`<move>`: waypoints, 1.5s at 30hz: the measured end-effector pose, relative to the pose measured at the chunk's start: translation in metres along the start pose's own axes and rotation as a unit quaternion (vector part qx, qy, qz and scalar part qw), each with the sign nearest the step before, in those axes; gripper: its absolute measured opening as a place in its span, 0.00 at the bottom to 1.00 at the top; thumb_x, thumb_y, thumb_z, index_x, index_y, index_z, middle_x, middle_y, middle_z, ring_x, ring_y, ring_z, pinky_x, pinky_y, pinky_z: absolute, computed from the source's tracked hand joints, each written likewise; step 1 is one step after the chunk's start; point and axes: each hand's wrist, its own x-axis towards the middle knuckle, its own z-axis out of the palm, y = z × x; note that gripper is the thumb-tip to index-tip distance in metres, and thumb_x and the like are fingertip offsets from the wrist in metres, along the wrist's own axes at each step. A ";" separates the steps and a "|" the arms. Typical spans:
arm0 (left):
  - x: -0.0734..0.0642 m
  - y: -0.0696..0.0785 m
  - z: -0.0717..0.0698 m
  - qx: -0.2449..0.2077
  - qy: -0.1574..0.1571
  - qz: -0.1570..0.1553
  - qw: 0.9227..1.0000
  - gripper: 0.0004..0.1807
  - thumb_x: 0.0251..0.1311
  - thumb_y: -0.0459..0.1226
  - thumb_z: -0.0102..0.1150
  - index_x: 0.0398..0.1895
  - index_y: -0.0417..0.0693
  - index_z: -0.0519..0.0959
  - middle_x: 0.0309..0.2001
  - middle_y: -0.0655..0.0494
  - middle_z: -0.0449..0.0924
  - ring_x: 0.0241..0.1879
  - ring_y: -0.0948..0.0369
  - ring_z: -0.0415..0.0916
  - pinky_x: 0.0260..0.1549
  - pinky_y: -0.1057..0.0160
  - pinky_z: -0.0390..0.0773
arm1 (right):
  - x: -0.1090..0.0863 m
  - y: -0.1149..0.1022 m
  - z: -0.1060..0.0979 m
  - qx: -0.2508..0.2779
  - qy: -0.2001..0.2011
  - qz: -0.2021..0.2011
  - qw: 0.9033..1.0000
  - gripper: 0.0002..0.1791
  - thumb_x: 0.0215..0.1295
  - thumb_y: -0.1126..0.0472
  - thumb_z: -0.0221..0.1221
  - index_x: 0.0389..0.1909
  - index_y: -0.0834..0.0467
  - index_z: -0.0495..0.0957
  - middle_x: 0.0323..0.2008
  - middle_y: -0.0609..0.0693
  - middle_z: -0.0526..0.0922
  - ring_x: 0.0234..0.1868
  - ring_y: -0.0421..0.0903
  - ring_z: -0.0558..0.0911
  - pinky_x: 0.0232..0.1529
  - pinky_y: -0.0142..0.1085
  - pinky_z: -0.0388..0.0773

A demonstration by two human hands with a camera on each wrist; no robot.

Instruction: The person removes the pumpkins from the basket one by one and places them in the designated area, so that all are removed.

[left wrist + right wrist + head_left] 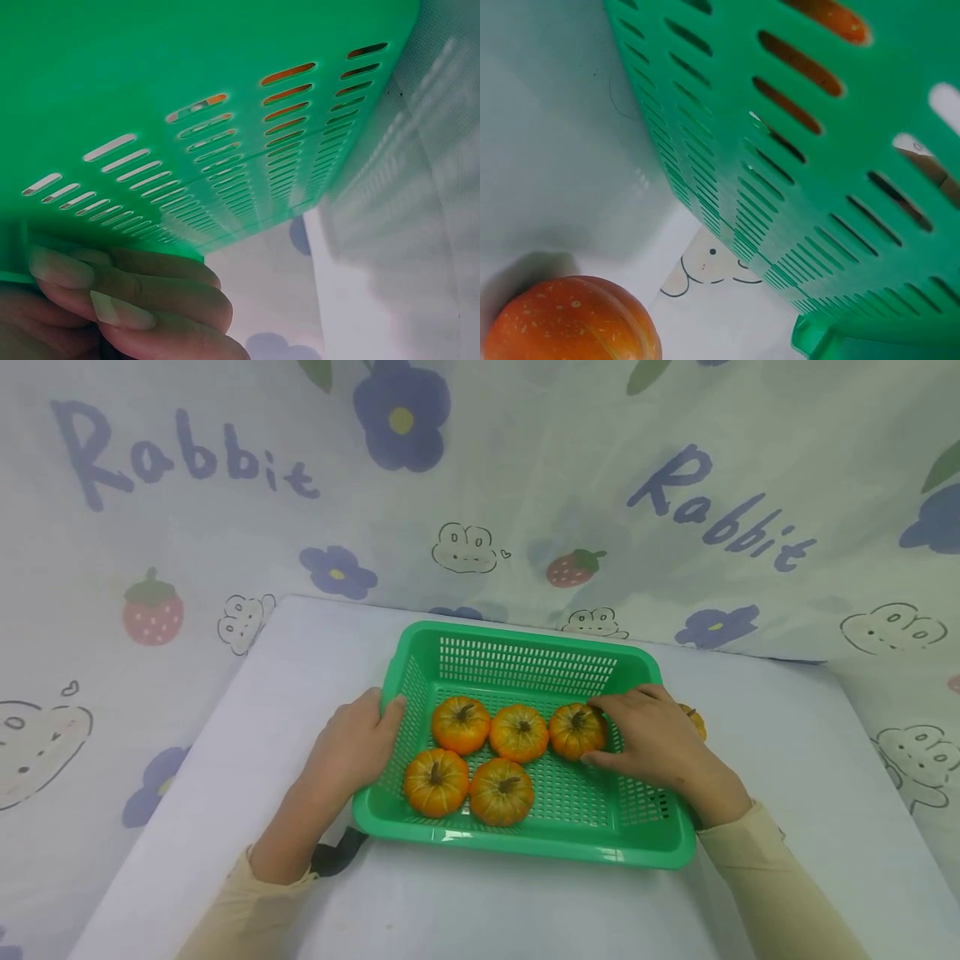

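A green plastic basket (525, 845) with slotted walls holds several small orange pumpkins, among them a back-left pumpkin (461, 725) and a front pumpkin (502, 792). My left hand (358, 743) grips the basket's left rim, thumb on the inner side. In the left wrist view its curled fingers (165, 292) lie along the outside of the wall. Reaching over the right rim, my right hand (648, 735) holds the rightmost pumpkin (576, 732) between thumb and fingers, inside the basket. The right wrist view shows that side's outer wall (780, 225); the hand itself is hidden there.
Outside the basket, just right of it, another pumpkin (693, 722) lies partly hidden behind my right hand. The white table (450, 906) meets a patterned cloth backdrop (525, 485) with rabbits and flowers. A dark strap (339, 852) shows by my left wrist.
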 end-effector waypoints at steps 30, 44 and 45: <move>-0.002 0.001 -0.002 -0.005 -0.005 -0.006 1.000 0.24 0.83 0.53 0.37 0.50 0.40 0.69 0.31 0.44 0.77 0.21 0.55 0.80 0.17 0.60 0.83 | -0.003 0.001 0.000 0.054 0.032 0.002 0.998 0.42 0.58 0.35 0.73 0.65 0.58 0.78 0.50 0.56 0.88 0.51 0.57 0.82 0.69 0.57 0.64; -0.002 0.003 -0.002 0.000 -0.008 -0.010 1.000 0.25 0.83 0.54 0.36 0.50 0.40 0.69 0.30 0.44 0.75 0.21 0.55 0.78 0.18 0.59 0.82 | -0.004 0.002 0.001 0.081 0.053 0.014 0.995 0.42 0.61 0.36 0.71 0.66 0.60 0.76 0.55 0.57 0.86 0.55 0.59 0.80 0.68 0.58 0.65; -0.002 0.004 -0.002 0.000 -0.008 -0.010 1.000 0.25 0.83 0.54 0.36 0.50 0.40 0.69 0.30 0.45 0.75 0.21 0.55 0.78 0.18 0.59 0.82 | -0.005 0.002 0.000 0.084 0.053 0.018 0.995 0.42 0.61 0.36 0.71 0.67 0.60 0.76 0.55 0.57 0.86 0.55 0.59 0.80 0.68 0.58 0.65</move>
